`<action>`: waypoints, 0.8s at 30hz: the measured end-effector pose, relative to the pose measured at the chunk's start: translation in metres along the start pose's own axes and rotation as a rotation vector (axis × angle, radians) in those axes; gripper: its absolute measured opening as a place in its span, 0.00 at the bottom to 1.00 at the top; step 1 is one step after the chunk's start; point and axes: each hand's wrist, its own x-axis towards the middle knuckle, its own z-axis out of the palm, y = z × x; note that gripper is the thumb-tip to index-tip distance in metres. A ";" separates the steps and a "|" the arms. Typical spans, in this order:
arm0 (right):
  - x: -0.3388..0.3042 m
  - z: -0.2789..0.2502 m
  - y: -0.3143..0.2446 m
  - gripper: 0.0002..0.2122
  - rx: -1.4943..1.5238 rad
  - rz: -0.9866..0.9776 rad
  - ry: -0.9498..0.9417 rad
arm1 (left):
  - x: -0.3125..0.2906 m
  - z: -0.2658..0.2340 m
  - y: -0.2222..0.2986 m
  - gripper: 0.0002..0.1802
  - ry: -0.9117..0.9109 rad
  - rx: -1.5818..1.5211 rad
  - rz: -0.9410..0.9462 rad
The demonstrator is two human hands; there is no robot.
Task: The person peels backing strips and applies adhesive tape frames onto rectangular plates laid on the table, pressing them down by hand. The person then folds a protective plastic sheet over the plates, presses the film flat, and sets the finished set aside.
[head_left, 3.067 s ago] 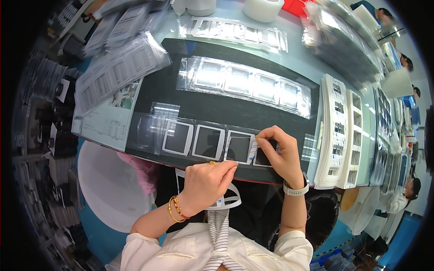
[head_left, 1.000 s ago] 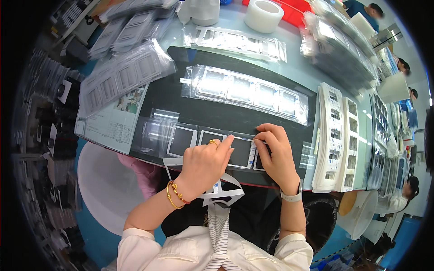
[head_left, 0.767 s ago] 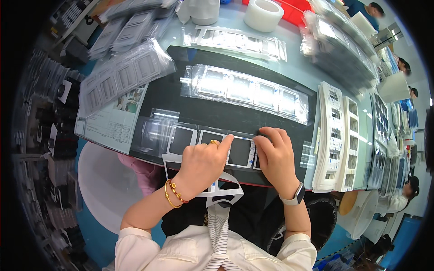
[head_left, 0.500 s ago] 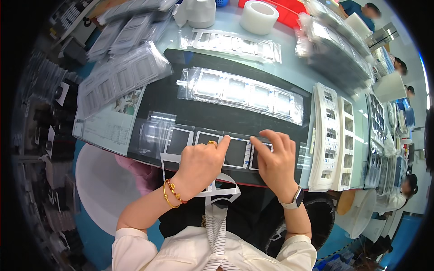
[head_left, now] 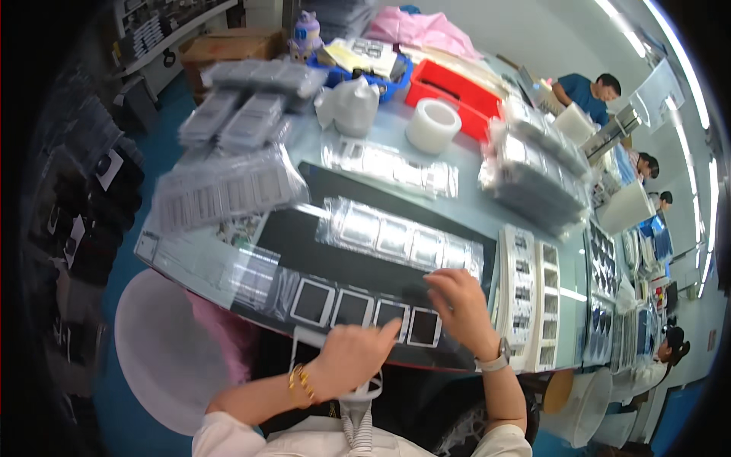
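A clear film strip with white-edged rectangular frames [head_left: 352, 309] lies along the near side of the black mat. My left hand [head_left: 354, 356] is over its near edge, index fingertip pressed on the third frame. The other fingers are folded under and mostly hidden. A thin white cut-out strip [head_left: 308, 337] emerges on both sides of this hand and hangs past the table edge, seemingly held in it. My right hand [head_left: 463, 312] hovers beside the last frame, fingers bent and apart, holding nothing. Beyond both hands lies a bagged row of frames [head_left: 400, 238].
Bagged stacks [head_left: 228, 194] stand at left, with more bagged packs [head_left: 533, 179] at right. White slotted trays [head_left: 518, 297] flank the mat. Behind are a tape roll [head_left: 432, 126], a red bin [head_left: 457, 95] and a blue basket [head_left: 392, 87]. A white tub [head_left: 156, 350] stands below left.
The view has tilted up, showing more of the table's back. My left index finger has moved right along the film strip, onto the third frame. My right hand has lifted off the last frame.
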 end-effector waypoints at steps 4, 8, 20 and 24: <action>0.076 -0.011 0.030 0.11 0.302 0.236 0.070 | -0.060 -0.029 -0.023 0.08 0.026 -0.151 0.003; 0.188 0.021 0.073 0.16 0.595 0.313 0.096 | -0.115 -0.044 -0.061 0.11 -0.101 -0.152 -0.317; 0.318 0.100 0.076 0.09 0.980 0.388 0.299 | -0.147 -0.026 -0.083 0.10 -0.084 -0.269 -0.531; 0.258 0.009 0.040 0.07 0.923 0.137 0.546 | -0.144 -0.019 -0.087 0.10 -0.167 -0.246 -0.489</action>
